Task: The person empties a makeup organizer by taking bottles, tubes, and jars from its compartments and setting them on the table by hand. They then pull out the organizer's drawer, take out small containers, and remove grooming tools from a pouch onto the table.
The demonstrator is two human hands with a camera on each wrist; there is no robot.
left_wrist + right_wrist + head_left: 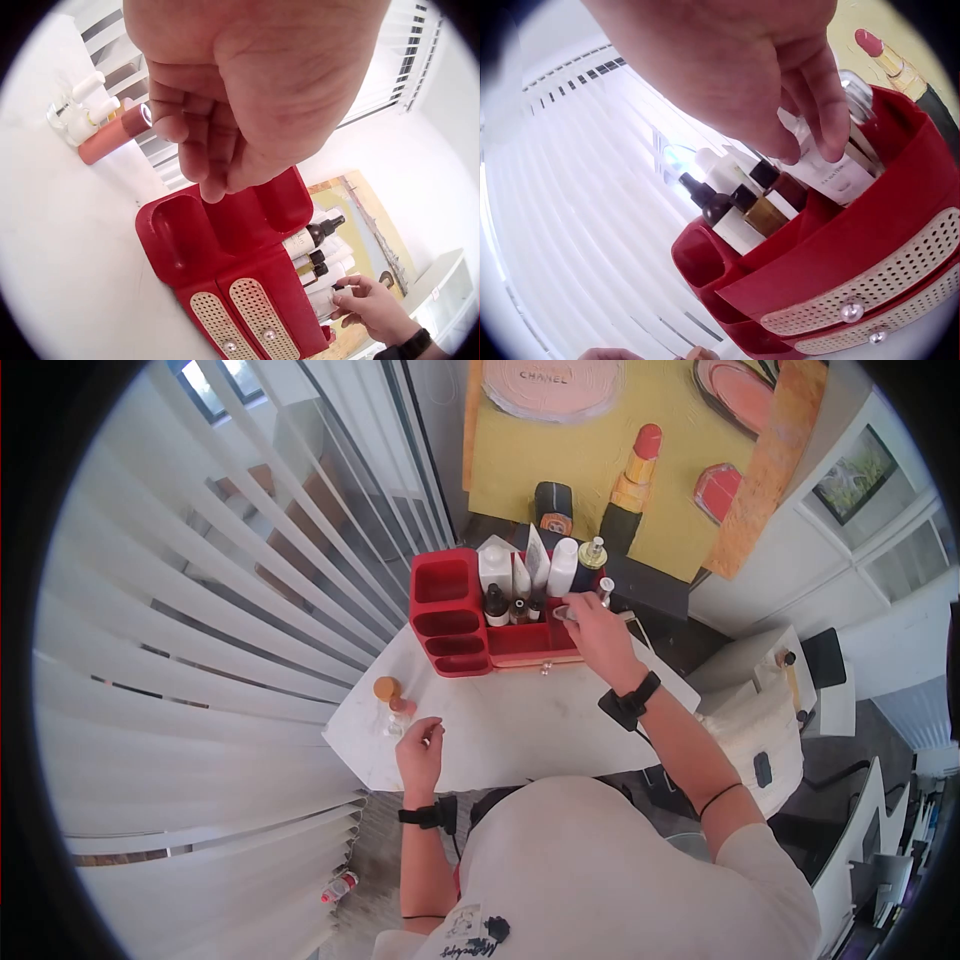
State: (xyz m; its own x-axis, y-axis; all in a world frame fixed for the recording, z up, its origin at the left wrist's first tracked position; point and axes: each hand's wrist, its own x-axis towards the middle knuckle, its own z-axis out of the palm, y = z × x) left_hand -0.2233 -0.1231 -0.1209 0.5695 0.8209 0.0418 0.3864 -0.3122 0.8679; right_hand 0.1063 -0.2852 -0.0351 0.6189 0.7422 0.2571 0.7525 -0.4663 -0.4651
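My right hand (604, 641) (742, 67) pinches a small white tube (832, 171) in the right part of the red organizer (448, 558) (922, 161). Left of those fingers, dark-capped bottles (497, 607) (763, 217) stand in a compartment, with white bottles (495, 567) behind. Over the table's left part hangs my left hand (419, 758) (247, 90), fingers loosely curled, nothing visible in them. Beyond it lie a salmon-coloured tube (114, 136) and small clear and white bottles (79, 120).
The white table (470, 730) carries the organizer at its back edge. Its two perforated drawers (268, 319) have pearl-like knobs. An orange-brown round item (386, 688) sits at the left. Vertical blinds (200, 690) flank the table; a painting (510, 470) stands behind.
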